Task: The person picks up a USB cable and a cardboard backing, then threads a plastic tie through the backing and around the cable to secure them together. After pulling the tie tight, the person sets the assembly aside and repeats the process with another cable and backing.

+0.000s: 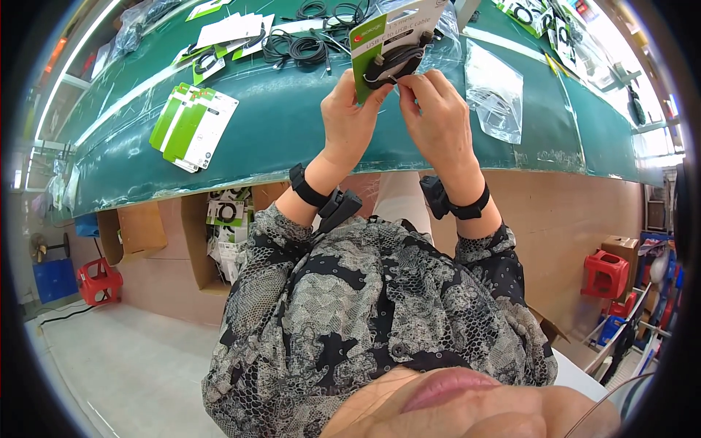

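Note:
Above the table's near edge, my left hand grips a green and white cardboard package card by its lower left side, thumb toward the front. A coiled black cable lies against the lower part of the card. My right hand is closed in a pinch at the coil's lower edge, close to the left thumb. Whatever lies between the right fingertips is too small to make out, and a thin dark strand shows there.
Fanned green and white cards lie on the green table at left. Loose black cables and white cards are farther back. A clear plastic bag rests at right. Below the table, a cardboard box holds packaged cables.

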`<state>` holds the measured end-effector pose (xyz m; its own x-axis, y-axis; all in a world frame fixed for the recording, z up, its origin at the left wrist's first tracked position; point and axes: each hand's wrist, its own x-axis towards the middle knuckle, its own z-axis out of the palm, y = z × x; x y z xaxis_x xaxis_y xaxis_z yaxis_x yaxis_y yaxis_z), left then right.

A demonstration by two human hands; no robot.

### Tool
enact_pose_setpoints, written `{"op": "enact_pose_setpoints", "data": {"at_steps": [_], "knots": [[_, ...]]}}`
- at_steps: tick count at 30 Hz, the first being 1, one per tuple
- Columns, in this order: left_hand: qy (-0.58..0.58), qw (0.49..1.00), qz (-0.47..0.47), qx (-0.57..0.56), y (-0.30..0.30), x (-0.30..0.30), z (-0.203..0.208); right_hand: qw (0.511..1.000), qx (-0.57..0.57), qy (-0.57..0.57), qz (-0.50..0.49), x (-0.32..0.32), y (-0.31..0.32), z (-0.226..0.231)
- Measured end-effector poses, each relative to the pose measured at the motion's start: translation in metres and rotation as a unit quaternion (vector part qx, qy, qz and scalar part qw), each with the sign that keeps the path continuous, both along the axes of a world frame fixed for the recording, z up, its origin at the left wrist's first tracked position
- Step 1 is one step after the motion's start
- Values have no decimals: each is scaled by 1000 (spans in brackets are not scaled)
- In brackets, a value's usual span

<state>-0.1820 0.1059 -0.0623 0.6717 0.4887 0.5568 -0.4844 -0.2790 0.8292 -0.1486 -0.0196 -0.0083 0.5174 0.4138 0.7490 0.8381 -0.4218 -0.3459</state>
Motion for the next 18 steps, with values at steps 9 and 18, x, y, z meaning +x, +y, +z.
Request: {"op": "enact_pose_setpoints", "data": {"at_steps": [9, 18], "knots": [[-25, 998, 33, 49, -1, -2, 4, 1000, -16, -2, -7, -3, 2, -1], [19, 999, -3, 41, 2, -7, -2, 996, 19, 84, 12, 1, 5, -14]]}}
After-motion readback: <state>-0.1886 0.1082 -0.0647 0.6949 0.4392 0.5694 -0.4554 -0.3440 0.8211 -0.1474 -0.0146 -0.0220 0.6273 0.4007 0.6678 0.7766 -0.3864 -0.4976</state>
